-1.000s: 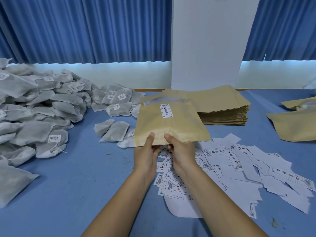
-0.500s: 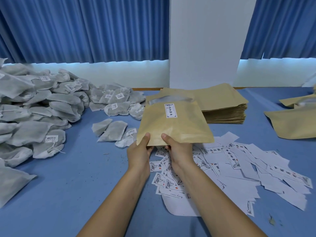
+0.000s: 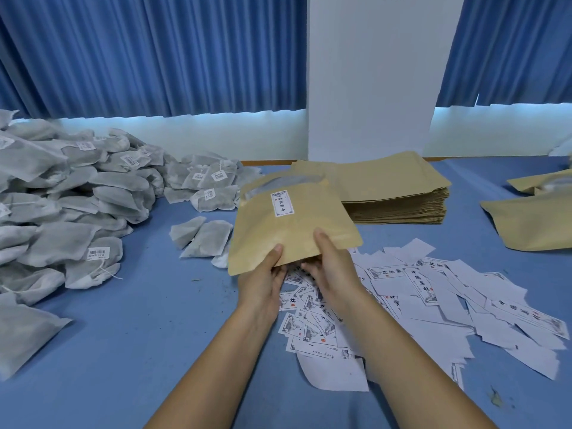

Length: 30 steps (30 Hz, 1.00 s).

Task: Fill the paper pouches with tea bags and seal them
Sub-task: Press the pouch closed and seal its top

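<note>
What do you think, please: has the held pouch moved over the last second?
Yes. The pouch has shifted left, away from the stack and further over the loose tea bags.

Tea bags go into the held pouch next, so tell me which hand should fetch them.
Left, probably. The loose tea bags lie just left of the pouch, near the left hand, the big pile farther left. The right hand grips the pouch's near edge and could hold it alone.
</note>
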Tool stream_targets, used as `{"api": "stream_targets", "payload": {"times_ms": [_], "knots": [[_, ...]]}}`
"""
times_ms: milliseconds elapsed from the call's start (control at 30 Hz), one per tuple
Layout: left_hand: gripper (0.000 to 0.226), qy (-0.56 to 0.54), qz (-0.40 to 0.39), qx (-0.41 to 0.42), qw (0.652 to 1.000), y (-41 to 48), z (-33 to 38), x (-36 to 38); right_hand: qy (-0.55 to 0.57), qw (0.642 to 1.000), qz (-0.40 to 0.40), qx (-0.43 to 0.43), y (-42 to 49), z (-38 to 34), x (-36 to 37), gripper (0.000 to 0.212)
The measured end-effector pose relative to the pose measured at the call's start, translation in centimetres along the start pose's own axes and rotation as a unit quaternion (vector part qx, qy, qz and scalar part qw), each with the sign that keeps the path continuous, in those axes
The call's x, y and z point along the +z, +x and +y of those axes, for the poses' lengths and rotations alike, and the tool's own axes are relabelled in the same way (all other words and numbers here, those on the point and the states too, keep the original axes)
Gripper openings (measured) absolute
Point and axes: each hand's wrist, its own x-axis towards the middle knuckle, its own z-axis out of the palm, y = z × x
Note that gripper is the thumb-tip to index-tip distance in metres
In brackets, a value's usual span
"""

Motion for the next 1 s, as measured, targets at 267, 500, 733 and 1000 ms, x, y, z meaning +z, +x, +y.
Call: {"api": "stream_targets", "payload": {"times_ms": [267, 500, 733, 1000], "knots": [[0.024, -0.055, 0.034, 0.034, 0.997, 0.5, 1.0, 0.3, -0.133, 0.990, 0.045, 0.003, 1.1, -1.3, -0.4, 0.013], [0.031, 0.113, 0.053, 0.125, 0.984, -0.8, 3.2, 2.4, -0.373, 0.927, 0.037, -0.011, -1.2, -4.9, -0.2, 0.035], [0.028, 0.195, -0.040, 0.169, 0.965, -3.2, -0.1, 8.5, -0.177, 0.983, 0.038, -0.017, -5.3, -12.6, -4.3, 0.039], [0.030, 0.239, -0.170, 0.020, 0.956, -10.0, -13.9, 17.0, -0.163, 0.948, 0.238, -0.133, -11.0, -17.1, -20.2, 0.031]]}}
